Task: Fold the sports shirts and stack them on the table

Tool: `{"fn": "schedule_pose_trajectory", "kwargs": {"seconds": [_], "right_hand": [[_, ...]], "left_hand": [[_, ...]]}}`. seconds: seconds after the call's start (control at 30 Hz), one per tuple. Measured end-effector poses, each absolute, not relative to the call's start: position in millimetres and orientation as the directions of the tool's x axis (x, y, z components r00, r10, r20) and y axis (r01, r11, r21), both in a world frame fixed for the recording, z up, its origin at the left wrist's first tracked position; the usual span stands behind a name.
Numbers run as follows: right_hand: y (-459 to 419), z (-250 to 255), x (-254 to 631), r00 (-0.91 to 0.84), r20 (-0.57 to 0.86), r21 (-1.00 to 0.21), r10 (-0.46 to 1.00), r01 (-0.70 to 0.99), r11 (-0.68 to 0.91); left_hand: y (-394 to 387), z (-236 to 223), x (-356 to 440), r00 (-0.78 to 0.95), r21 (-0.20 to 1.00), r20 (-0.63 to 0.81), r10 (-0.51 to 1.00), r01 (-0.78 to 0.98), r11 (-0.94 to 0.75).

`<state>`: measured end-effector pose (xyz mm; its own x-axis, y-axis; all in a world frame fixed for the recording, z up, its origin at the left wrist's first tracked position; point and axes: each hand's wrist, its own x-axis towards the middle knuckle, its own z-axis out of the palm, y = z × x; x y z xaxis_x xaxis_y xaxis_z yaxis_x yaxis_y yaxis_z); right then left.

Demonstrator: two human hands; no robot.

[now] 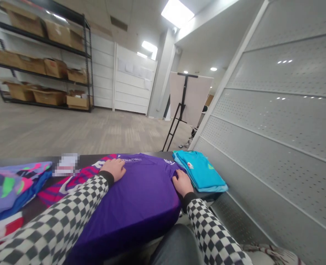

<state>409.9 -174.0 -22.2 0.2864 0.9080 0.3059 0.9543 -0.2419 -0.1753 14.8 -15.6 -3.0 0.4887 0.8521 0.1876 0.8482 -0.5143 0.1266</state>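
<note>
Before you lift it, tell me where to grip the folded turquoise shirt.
Grip the folded turquoise shirt with the right hand at its near edge, coming from the right: it lies folded flat, and the purple shirt crowds its left side, so the right side looks freer.

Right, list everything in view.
purple jersey: 1, purple, under both hands
folded T-shirt: 1, turquoise, right of jersey
striped jersey: 1, red and navy, left
patterned garment: 1, lilac, far left
paper: 1, white, blurred, behind striped jersey
table: 1, dark, beneath these
shelving rack: 1, black, back left
cardboard boxes: several, brown, on rack
easel: 1, black, ahead on floor
perforated panel: 1, white, right
left hand: 1, checked sleeve, flat on jersey
right hand: 1, checked sleeve, flat on jersey
</note>
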Motion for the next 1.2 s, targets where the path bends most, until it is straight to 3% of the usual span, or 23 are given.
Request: {"fn": "schedule_pose_trajectory", "kwargs": {"seconds": [0.2,0.3,0.47,0.6,0.93,1.07,1.13,1.2], "right_hand": [[-174,-24,409,0.29,0.313,-0.183,0.904,0.953,-0.242],[-173,-23,408,0.314,0.331,-0.195,0.89,0.945,-0.261],[-173,-21,407,0.313,0.298,-0.213,0.902,0.943,-0.257],[-175,-20,405,0.323,0.281,-0.219,0.904,0.938,-0.267],[-171,-17,406,0.348,0.235,-0.204,0.907,0.931,-0.304],[-170,-15,402,0.355,0.225,-0.22,0.907,0.926,-0.308],[-169,-17,404,0.337,0.221,-0.227,0.915,0.93,-0.288],[-164,-24,413,0.313,0.206,-0.149,0.927,0.946,-0.287]], "left_hand": [[-18,17,-14,0.496,0.138,0.077,0.865,0.854,-0.502],[-44,19,-37,0.503,0.166,0.112,0.857,0.841,-0.515],[-97,-8,-88,0.485,0.257,0.126,0.866,0.827,-0.5],[-110,-31,-125,0.447,0.24,0.068,0.892,0.861,-0.449],[-105,-34,-156,0.438,0.236,0.137,0.889,0.857,-0.459],[-106,-8,-183,0.23,0.104,0.197,0.953,0.962,-0.253],[-111,10,-196,0.047,0.049,0.155,0.987,0.997,-0.055],[-115,24,-203,-0.11,0.051,0.064,0.992,0.993,0.106]]}}
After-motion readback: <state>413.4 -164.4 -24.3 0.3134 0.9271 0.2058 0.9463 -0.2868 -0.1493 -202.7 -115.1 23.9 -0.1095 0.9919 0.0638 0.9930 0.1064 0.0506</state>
